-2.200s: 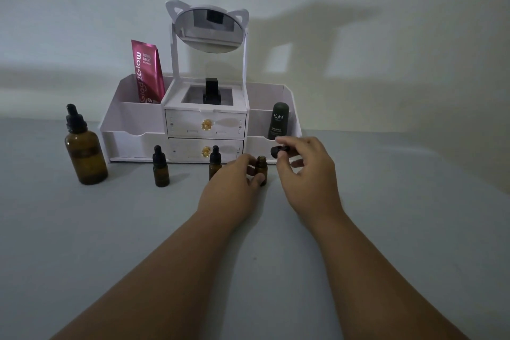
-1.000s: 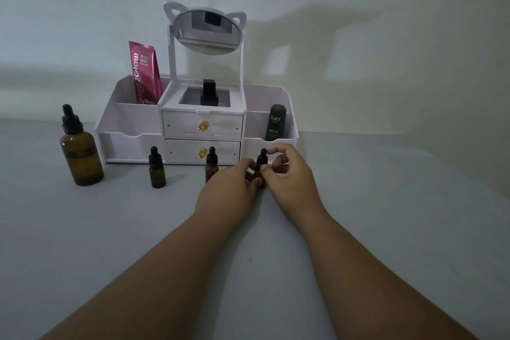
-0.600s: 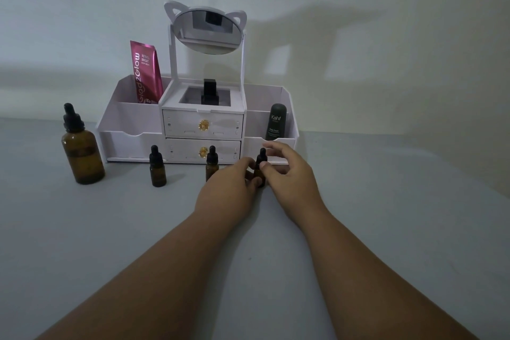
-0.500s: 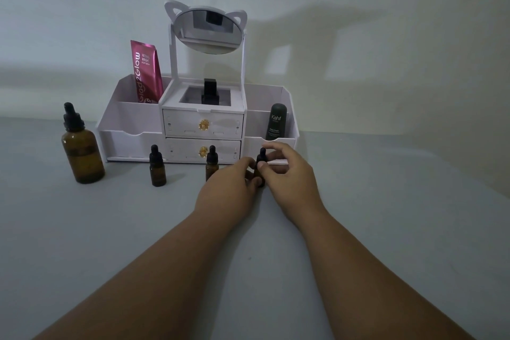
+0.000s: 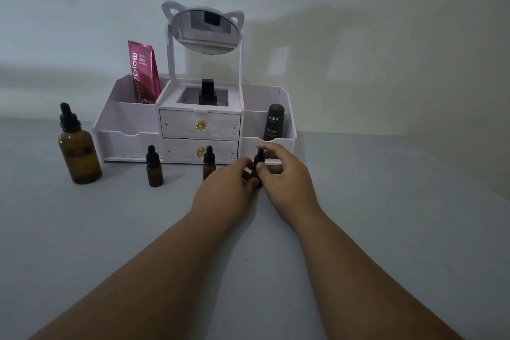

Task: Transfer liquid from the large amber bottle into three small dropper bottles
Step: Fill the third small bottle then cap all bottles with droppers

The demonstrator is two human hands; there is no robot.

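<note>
The large amber bottle point(image 5: 79, 152) with a black dropper cap stands upright at the left of the grey table. Three small amber dropper bottles stand in a row before the organizer: the left one point(image 5: 154, 168), the middle one point(image 5: 209, 163) and the right one point(image 5: 259, 159). My left hand point(image 5: 226, 188) grips the body of the right small bottle, hiding most of it. My right hand point(image 5: 284, 174) pinches its black dropper cap with thumb and fingers. The cap sits on the bottle.
A white cosmetic organizer point(image 5: 198, 130) with two drawers and a cat-ear mirror point(image 5: 205, 27) stands against the wall. It holds a pink tube point(image 5: 143, 74), a black item point(image 5: 207, 94) and a dark Kahf bottle point(image 5: 274, 121). Grey tabletop point(image 5: 386, 229) spreads in front.
The dropper cap, held apart from the right small bottle 2.2 s ago, now sits on it. My right hand's fingers keep shifting round the cap; my left hand has stayed on the bottle.
</note>
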